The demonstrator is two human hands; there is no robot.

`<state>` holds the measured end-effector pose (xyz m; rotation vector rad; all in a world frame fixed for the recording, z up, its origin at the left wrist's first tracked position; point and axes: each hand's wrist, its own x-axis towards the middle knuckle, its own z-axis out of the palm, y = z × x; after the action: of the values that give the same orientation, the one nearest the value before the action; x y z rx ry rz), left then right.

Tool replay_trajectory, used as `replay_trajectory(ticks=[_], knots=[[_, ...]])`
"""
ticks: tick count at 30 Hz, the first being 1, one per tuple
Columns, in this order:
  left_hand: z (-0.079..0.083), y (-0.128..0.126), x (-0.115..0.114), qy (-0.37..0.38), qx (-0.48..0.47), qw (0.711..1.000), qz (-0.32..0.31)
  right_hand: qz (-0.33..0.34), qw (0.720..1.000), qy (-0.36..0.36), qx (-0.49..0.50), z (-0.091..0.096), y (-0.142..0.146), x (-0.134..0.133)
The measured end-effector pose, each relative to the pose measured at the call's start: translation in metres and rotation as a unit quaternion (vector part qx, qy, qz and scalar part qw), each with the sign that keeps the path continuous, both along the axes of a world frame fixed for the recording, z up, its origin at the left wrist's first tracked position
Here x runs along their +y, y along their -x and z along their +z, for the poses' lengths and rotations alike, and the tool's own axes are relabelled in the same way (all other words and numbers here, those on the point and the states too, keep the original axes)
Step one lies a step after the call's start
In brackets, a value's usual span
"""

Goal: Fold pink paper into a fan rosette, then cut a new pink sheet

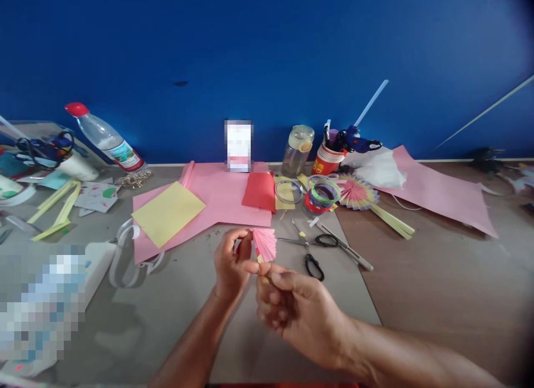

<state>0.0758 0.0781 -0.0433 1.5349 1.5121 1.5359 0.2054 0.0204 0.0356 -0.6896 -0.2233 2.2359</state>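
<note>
Both of my hands meet over the middle of the table around a small pleated pink paper fan [265,244]. My left hand [230,264] pinches the fan's left edge with fingers curled. My right hand [292,307] is closed around the fan's base, where a bit of yellow stick shows, with the thumb pressed against it. Just to the right of the fan lie black-handled scissors [311,249] and a pen [346,247] on the table.
Pink sheets [221,196], a yellow sheet [168,211] and a red piece [260,191] lie behind the hands. Tape rolls [323,194], a finished fan [359,193], a cup of tools [329,157], a jar [297,150] and a bottle [106,137] stand further back.
</note>
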Motion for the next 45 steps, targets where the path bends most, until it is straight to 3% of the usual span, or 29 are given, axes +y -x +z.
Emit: replay_trajectory(ticks=[3,6,10,14,16,19,21,23,26,29,32,37,42,45], knots=[[0.007,-0.005,-0.001,0.022,-0.108,0.994,-0.002,-0.012,0.999,-0.03,-0.01,0.002,0.002,0.001],[0.013,-0.004,0.001,0.065,-0.178,0.982,0.005,-0.051,0.991,-0.073,-0.101,-0.013,0.008,0.0],[0.008,0.002,0.001,0.015,-0.037,0.999,0.012,-0.062,0.987,-0.044,-0.143,-0.034,0.015,-0.007],[0.002,0.004,-0.001,-0.069,0.114,0.991,-0.032,-0.076,0.977,-0.092,-0.177,-0.027,0.008,-0.005],[0.004,0.002,-0.003,-0.098,0.137,0.984,-0.056,-0.116,0.95,-0.165,-0.237,-0.02,-0.001,0.007],[0.009,-0.003,-0.004,-0.114,0.133,0.981,-0.08,-0.171,0.867,-0.324,-0.337,-0.015,-0.012,0.03],[0.011,-0.006,-0.005,-0.091,0.124,0.985,-0.082,-0.176,0.83,-0.39,-0.358,-0.016,-0.013,0.042],[0.011,-0.007,-0.005,-0.054,0.116,0.989,-0.08,-0.171,0.831,-0.389,-0.359,-0.019,-0.01,0.048],[0.009,-0.006,-0.004,0.009,0.096,0.991,-0.095,-0.179,0.857,-0.331,-0.351,-0.027,-0.005,0.053],[0.009,-0.003,-0.001,0.071,0.051,0.983,-0.164,-0.186,0.862,-0.299,-0.364,-0.035,-0.007,0.058],[0.011,-0.002,0.001,0.119,0.008,0.962,-0.244,-0.142,0.857,-0.29,-0.402,-0.038,-0.015,0.065],[0.019,-0.001,0.002,0.153,0.053,0.948,-0.273,-0.069,0.821,-0.34,-0.453,-0.035,-0.022,0.07],[0.019,0.009,0.004,0.101,0.144,0.95,-0.257,-0.036,0.778,-0.39,-0.491,-0.028,-0.025,0.068],[0.02,0.017,0.003,0.111,0.199,0.939,-0.258,-0.019,0.755,-0.415,-0.507,-0.025,-0.026,0.067]])
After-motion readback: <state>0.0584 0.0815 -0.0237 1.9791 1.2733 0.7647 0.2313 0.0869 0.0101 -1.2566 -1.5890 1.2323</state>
